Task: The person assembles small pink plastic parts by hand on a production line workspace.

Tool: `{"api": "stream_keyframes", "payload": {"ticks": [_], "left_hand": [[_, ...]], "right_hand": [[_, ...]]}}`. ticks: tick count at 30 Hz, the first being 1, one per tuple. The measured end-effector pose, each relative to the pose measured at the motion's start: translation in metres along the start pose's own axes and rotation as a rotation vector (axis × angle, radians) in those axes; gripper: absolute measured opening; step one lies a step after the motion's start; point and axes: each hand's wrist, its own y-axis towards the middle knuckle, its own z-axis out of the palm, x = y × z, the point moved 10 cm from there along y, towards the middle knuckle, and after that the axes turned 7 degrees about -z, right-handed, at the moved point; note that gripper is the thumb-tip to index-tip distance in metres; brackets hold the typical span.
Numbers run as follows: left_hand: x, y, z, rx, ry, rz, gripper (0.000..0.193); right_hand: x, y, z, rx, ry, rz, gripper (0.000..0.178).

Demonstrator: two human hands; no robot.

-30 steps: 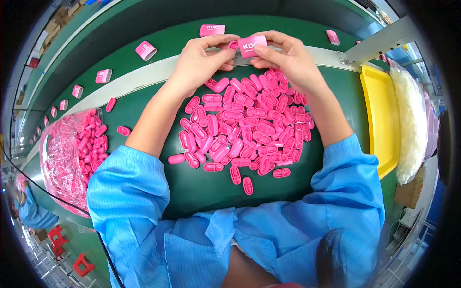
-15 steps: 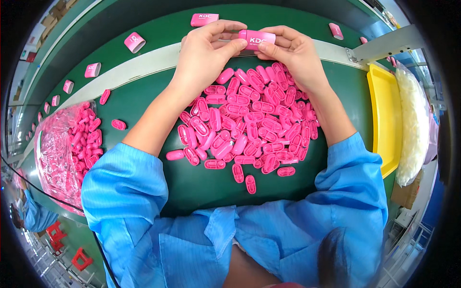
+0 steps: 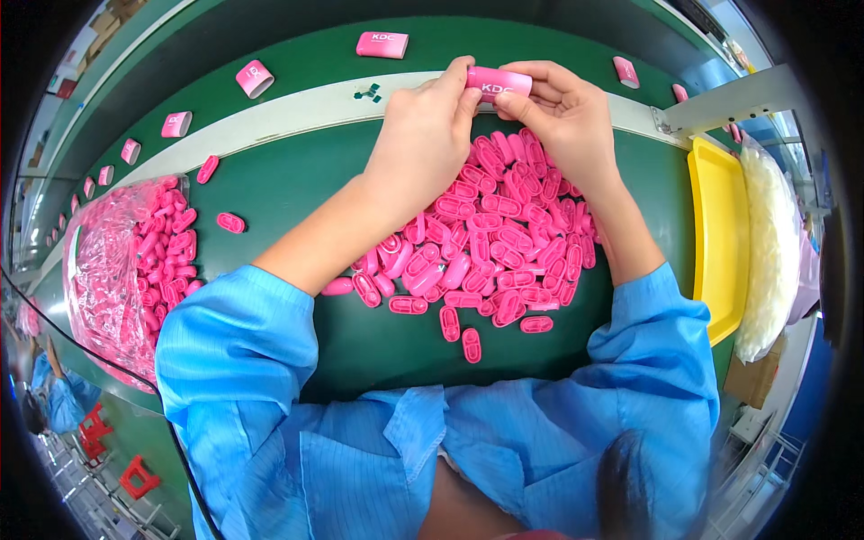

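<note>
Above the far side of the pile, a pink-and-white casing (image 3: pixel 504 81), flat and box-like, lies level between my two hands. My right hand (image 3: pixel 573 117) pinches it from the right, thumb along its near side. The fingers of my left hand (image 3: pixel 423 135) are closed at its left end, where the pink is deepest. Whether a separate cap sits under those left fingertips is hidden. Below my wrists spreads a heap of pink oval caps (image 3: pixel 481 243), many turned hollow side up.
Similar casings (image 3: pixel 382 45) stand spaced along the green belt (image 3: pixel 306 54) beyond a pale rail (image 3: pixel 297 117). At left lies a clear bag (image 3: pixel 103 279) of pink caps. A yellow tray (image 3: pixel 720 243) and a bag of white material (image 3: pixel 769 252) are at right. A metal bracket (image 3: pixel 729 99) juts over the rail.
My left hand has shifted right and turned, its fingers now bunched at the casing's left end. The casing has moved slightly right and tilted a little. A dark green mark on the rail is uncovered.
</note>
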Motion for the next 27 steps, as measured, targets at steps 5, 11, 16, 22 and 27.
{"api": "stream_keyframes", "payload": {"ticks": [5,11,16,22,27], "left_hand": [[0.004,0.010,0.000,-0.012,0.059,0.016,0.021],[0.071,0.071,0.035,0.318,-0.116,-0.278,0.030],[0.094,0.095,0.042,0.278,0.250,-0.201,0.036],[0.074,0.079,0.027,0.221,0.068,-0.188,0.033],[0.068,0.046,0.021,0.179,-0.270,-0.313,0.031]], "right_hand": [[0.000,0.003,-0.004,-0.032,-0.084,-0.036,0.027],[-0.027,0.027,-0.052,-0.139,-0.305,0.106,0.034],[-0.028,0.027,-0.153,-0.395,-1.063,-0.063,0.033],[-0.028,0.022,-0.168,-0.396,-1.186,-0.074,0.043],[-0.024,0.036,-0.032,-0.022,-0.329,0.120,0.038]]}}
